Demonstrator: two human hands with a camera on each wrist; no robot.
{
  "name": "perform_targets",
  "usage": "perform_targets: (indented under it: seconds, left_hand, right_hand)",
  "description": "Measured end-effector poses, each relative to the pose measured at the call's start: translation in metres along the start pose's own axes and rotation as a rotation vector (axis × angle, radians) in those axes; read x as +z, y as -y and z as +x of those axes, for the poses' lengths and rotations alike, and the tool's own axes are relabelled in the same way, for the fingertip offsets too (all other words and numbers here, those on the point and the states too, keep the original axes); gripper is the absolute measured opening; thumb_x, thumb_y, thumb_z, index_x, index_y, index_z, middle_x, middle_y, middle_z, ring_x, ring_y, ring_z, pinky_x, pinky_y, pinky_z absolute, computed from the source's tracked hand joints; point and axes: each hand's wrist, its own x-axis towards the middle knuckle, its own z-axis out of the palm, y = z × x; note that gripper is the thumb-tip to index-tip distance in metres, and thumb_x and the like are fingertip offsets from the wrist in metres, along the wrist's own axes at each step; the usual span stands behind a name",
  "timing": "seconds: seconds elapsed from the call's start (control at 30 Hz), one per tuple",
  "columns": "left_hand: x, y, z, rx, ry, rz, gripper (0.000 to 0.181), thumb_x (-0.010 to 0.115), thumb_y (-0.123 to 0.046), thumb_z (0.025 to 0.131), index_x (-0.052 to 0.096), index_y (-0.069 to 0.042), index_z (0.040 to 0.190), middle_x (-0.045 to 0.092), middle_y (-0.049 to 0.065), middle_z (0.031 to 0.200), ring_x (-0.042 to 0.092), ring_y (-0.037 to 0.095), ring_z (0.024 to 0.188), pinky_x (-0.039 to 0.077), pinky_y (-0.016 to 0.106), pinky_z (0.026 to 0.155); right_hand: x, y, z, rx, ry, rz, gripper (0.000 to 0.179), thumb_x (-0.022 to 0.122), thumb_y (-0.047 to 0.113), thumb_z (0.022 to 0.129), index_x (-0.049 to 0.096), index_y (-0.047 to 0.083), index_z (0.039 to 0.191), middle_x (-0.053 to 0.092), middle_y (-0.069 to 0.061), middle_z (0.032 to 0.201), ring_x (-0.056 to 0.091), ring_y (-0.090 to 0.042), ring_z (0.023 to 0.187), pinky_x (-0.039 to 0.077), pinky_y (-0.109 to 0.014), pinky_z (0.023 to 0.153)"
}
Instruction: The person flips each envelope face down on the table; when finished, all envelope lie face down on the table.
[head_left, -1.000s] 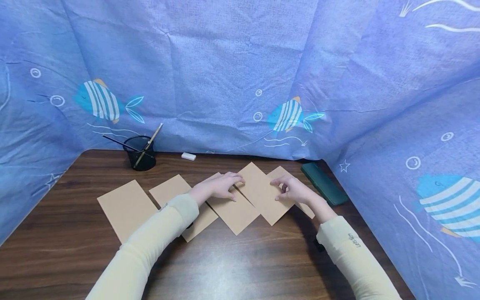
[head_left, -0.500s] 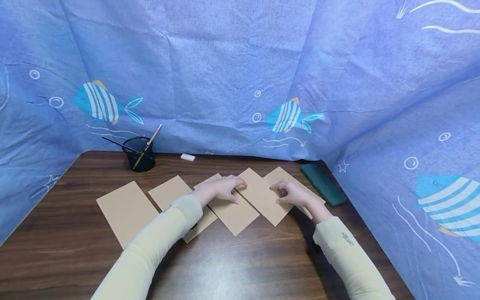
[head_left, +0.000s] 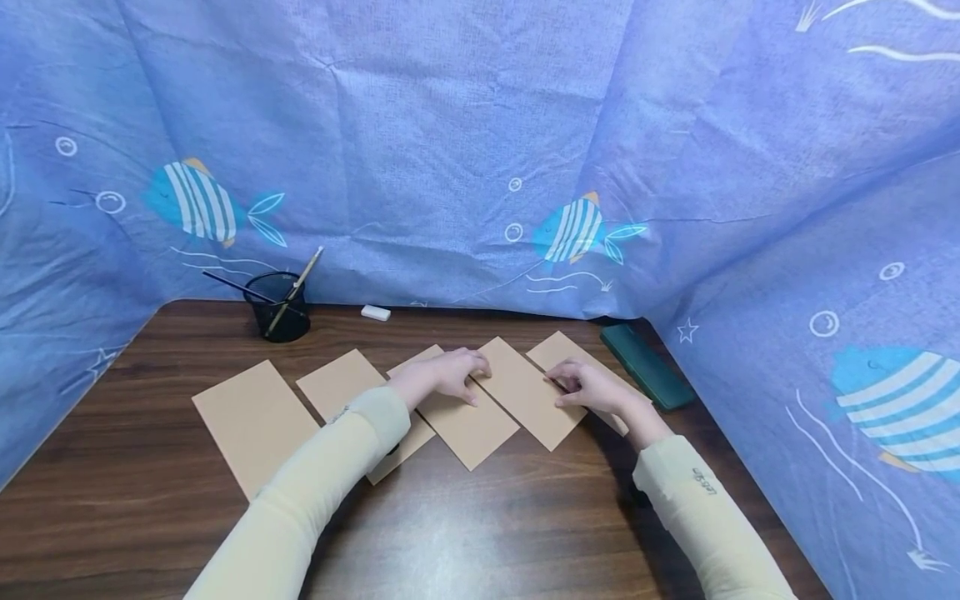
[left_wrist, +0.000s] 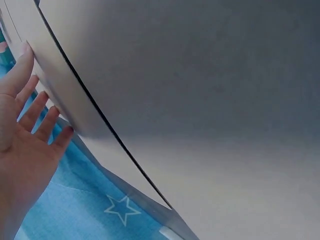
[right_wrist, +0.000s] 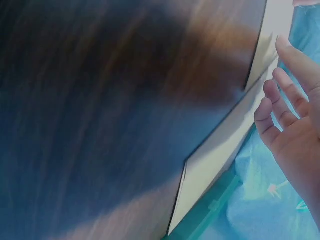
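In the black cup (head_left: 297, 326), a pale stick (head_left: 311, 266) and a dark stick (head_left: 225, 281) are held. On the counter (head_left: 480, 550), five cards (head_left: 255, 421) are laid in a row; the fourth card from the left (head_left: 527, 402) is flanked by the left hand (head_left: 452, 373) and right hand (head_left: 596, 388), both with fingers spread.

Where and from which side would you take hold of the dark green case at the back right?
Likely best by its middle, from above: the green case lies flat, long and narrow, so the right hand, being nearer, should manage to span its two long sides. The near end looks worse, as the rightmost card crowds it there.
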Motion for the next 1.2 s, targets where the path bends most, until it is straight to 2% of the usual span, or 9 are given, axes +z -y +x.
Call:
perform_targets:
  seconds: [0.17, 0.4, 0.6, 0.73, 0.83, 1.2]
  left_hand:
    - [0.002, 0.0, 0.001, -0.023, 0.022, 0.026, 0.054, 0.076, -0.031, 0.079, 0.057, -0.01, 0.125, 0.049, 0.008, 0.137, 0.044, 0.028, 0.126, 0.034, 0.039, 0.107]
    - [0.005, -0.002, 0.002, -0.049, 0.022, 0.038, 0.054, 0.075, -0.032, 0.079, 0.057, -0.013, 0.125, 0.048, 0.005, 0.138, 0.043, 0.027, 0.127, 0.035, 0.038, 0.106]
    - [0.006, -0.001, 0.003, -0.053, 0.03, 0.061, 0.053, 0.074, -0.034, 0.079, 0.056, -0.015, 0.126, 0.047, 0.003, 0.139, 0.042, 0.025, 0.128, 0.037, 0.038, 0.105]
    - [0.006, 0.0, 0.004, -0.043, 0.025, 0.057, 0.053, 0.075, -0.034, 0.079, 0.057, -0.014, 0.125, 0.048, 0.004, 0.138, 0.043, 0.026, 0.127, 0.036, 0.039, 0.105]
    - [0.005, 0.0, 0.003, -0.038, 0.021, 0.057, 0.053, 0.075, -0.033, 0.079, 0.057, -0.013, 0.125, 0.049, 0.004, 0.137, 0.044, 0.026, 0.126, 0.037, 0.04, 0.105]
    - [-0.004, -0.006, 0.002, -0.06, 0.041, 0.036, 0.054, 0.077, -0.033, 0.077, 0.058, -0.014, 0.123, 0.051, 0.003, 0.133, 0.045, 0.025, 0.12, 0.038, 0.044, 0.101]
  right_hand:
    - [-0.008, -0.002, -0.011, 0.008, -0.052, -0.02, 0.049, 0.077, 0.015, 0.078, 0.06, 0.002, 0.122, 0.06, -0.013, 0.109, 0.055, -0.022, 0.078, 0.045, -0.025, 0.063]
    - [-0.017, -0.014, -0.031, 0.012, -0.082, -0.045, 0.049, 0.074, 0.015, 0.081, 0.057, 0.004, 0.125, 0.056, -0.014, 0.124, 0.058, -0.032, 0.101, 0.052, -0.043, 0.076]
    - [-0.018, -0.024, -0.045, 0.052, -0.081, -0.105, 0.054, 0.076, 0.02, 0.079, 0.057, 0.003, 0.126, 0.056, -0.017, 0.124, 0.054, -0.038, 0.109, 0.045, -0.053, 0.09]
    - [-0.017, -0.032, -0.052, 0.029, -0.112, -0.171, 0.057, 0.078, 0.024, 0.076, 0.058, 0.001, 0.124, 0.057, -0.02, 0.123, 0.05, -0.041, 0.115, 0.039, -0.057, 0.094]
    - [-0.017, -0.037, -0.054, 0.018, -0.133, -0.181, 0.057, 0.08, 0.022, 0.074, 0.059, -0.001, 0.122, 0.058, -0.022, 0.122, 0.049, -0.042, 0.116, 0.037, -0.058, 0.095]
    - [-0.018, -0.039, -0.054, 0.144, -0.042, -0.141, 0.062, 0.081, 0.03, 0.072, 0.059, 0.0, 0.122, 0.051, -0.027, 0.128, 0.044, -0.046, 0.121, 0.035, -0.059, 0.098]
